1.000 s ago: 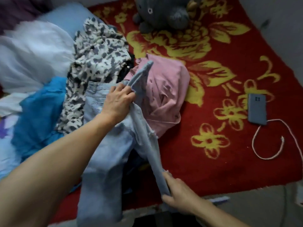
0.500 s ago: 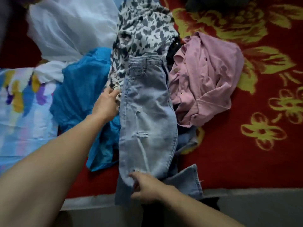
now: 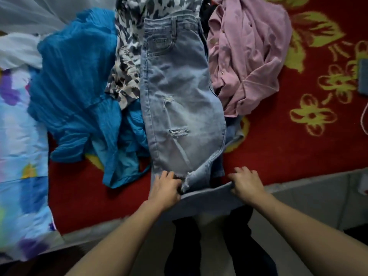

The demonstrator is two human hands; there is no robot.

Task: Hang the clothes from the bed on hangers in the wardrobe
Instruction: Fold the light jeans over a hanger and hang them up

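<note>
**Denim spread flat at the near edge of the bed**

The jeans (image 3: 179,92) lie lengthwise on the bed (image 3: 288,152), waistband toward the far side, and the lower legs hang over the near edge. The left hand (image 3: 166,188) has its fingers curled onto the cloth beside the frayed hem. The right hand (image 3: 246,183) grips the other side of the leg fold, fingers bent over it. Holding both sides keeps the cloth taut and level, probably to straighten or fold the pair for a hanger. A blue garment (image 3: 79,76) and a spotted top (image 3: 129,56) touch the jeans on the left, and a pink shirt (image 3: 249,56) lies just beside them on the right. No hanger or wardrobe shows, so the task looks barely begun
</note>
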